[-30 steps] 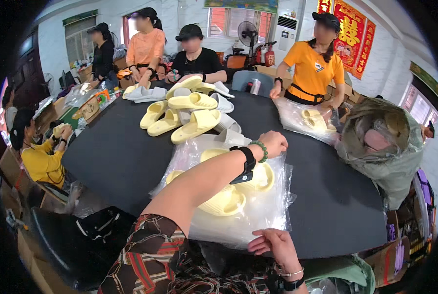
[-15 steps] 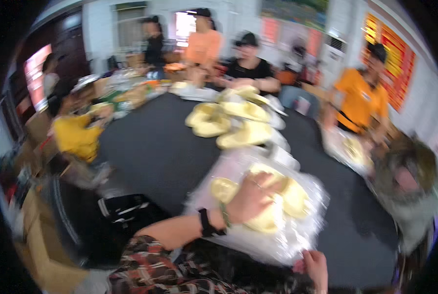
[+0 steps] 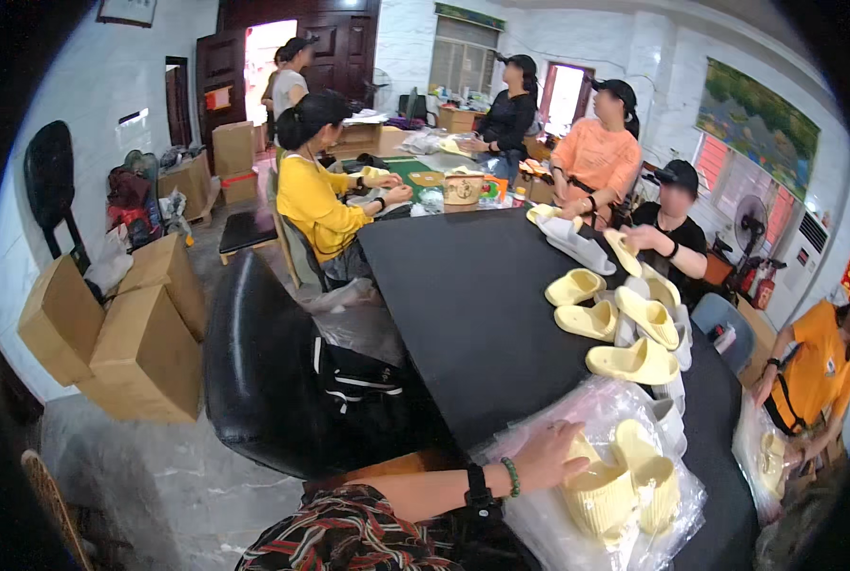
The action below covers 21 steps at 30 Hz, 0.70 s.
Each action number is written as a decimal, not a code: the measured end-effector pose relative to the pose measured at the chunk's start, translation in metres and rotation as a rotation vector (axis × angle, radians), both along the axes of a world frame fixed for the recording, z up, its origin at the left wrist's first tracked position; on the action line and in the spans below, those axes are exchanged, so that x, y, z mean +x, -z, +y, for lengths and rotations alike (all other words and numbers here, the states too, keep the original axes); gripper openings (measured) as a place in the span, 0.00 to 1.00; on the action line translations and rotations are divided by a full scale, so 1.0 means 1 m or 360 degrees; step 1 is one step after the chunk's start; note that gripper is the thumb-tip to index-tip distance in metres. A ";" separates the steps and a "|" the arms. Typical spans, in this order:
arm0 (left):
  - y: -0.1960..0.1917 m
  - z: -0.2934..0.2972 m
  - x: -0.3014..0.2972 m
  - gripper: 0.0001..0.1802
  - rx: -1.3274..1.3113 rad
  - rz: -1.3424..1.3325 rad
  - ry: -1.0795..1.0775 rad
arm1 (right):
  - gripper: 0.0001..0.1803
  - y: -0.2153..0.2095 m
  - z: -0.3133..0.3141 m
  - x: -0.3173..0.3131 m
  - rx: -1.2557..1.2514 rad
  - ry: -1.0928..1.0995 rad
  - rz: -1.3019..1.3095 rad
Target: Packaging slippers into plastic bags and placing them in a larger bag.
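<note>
My left hand [image 3: 546,459] comes in from the lower edge, with a dark wristband and a green bead bracelet on the wrist. Its fingers are stretched out over a clear plastic bag [image 3: 529,519] and touch the side of a pale yellow slipper [image 3: 600,500]. Beside that slipper lies a second yellow slipper [image 3: 655,481], also on the bag's plastic; whether they are inside it is hard to tell. My right hand is out of view. Just beyond the bag, more yellow slippers [image 3: 631,362] and grey slippers [image 3: 670,423] lie in a loose row.
The black table [image 3: 453,314] stretches away from me. A black chair [image 3: 254,371] stands to its left, with cardboard boxes [image 3: 149,352] farther left. Several people sit around the table; one in black [image 3: 674,228] holds a yellow slipper. At right, a person in orange [image 3: 810,366] handles bagged slippers.
The view has swung left, and my right hand has left the picture. My left hand has shifted from on top of the yellow slippers to their left side.
</note>
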<state>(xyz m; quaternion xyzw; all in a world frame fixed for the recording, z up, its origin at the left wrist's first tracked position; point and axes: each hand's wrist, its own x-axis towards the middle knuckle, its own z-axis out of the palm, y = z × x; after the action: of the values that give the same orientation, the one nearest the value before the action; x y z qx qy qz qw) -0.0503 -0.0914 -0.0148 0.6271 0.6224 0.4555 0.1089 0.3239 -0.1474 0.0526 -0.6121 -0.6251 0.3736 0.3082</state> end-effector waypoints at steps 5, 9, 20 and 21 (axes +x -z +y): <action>0.002 0.008 0.001 0.34 0.0110 0.0130 0.0047 | 0.04 0.058 0.022 0.026 0.0754 0.0055 -0.0760; -0.010 -0.002 -0.008 0.35 0.0061 0.0006 -0.0006 | 0.08 0.050 0.008 0.002 0.0587 0.0226 -0.0593; -0.005 -0.008 0.000 0.30 -0.0038 0.0057 0.0031 | 0.10 0.025 -0.016 0.002 0.0226 0.0256 -0.0386; -0.010 -0.011 0.000 0.29 -0.0051 0.0011 0.0022 | 0.10 0.024 -0.019 0.002 0.0221 0.0261 -0.0381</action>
<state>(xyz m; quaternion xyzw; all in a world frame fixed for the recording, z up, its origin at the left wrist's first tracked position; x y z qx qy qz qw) -0.0503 -0.1026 -0.0053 0.6312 0.6256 0.4424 0.1200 0.3258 -0.1662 0.0290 -0.6784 -0.6298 0.2273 0.3026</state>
